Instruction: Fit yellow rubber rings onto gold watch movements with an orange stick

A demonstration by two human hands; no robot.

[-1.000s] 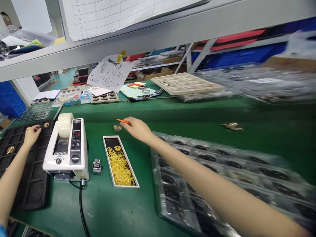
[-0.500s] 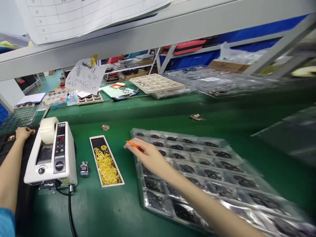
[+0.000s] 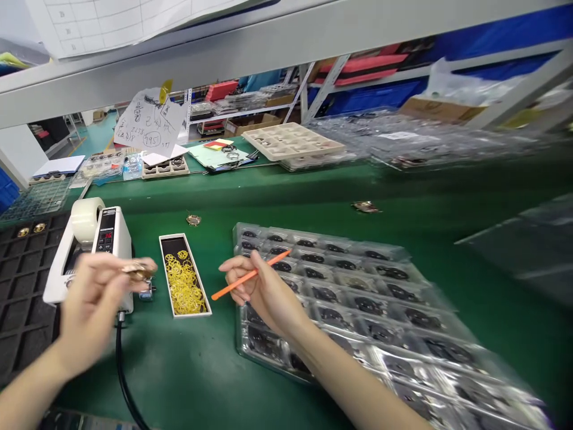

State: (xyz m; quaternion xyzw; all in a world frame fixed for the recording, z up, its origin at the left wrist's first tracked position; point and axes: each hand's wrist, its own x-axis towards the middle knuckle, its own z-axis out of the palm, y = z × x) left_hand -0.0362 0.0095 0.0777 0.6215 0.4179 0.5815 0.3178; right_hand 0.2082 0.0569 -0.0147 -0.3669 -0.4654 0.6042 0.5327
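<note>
My left hand (image 3: 92, 307), blurred by motion, pinches a small gold-coloured watch case (image 3: 138, 270) in front of the tape dispenser (image 3: 119, 239). My right hand (image 3: 268, 286) holds a slim orange stick (image 3: 247, 278) slantwise between thumb and fingers. It hovers over the left edge of a clear plastic tray (image 3: 239, 337) whose pockets hold dark round parts. Between the two hands lies a narrow white box (image 3: 200, 272) with many yellow rings (image 3: 184, 286) in it. A small metal tally counter (image 3: 146, 292) is partly hidden behind my left hand.
At the left, a black compartment tray (image 3: 27, 298) carries two gold round parts (image 3: 31, 230) near its back. Separate metal watch parts lie on the green mat: one (image 3: 193, 220) behind the white box, another (image 3: 366, 207) farther right. A grey shelf beam (image 3: 250, 51) crosses above.
My left hand has come from the black tray toward the middle, now with the gold watch case. My right hand has turned, bringing the orange stick more fully into sight. The view has shifted slightly.
</note>
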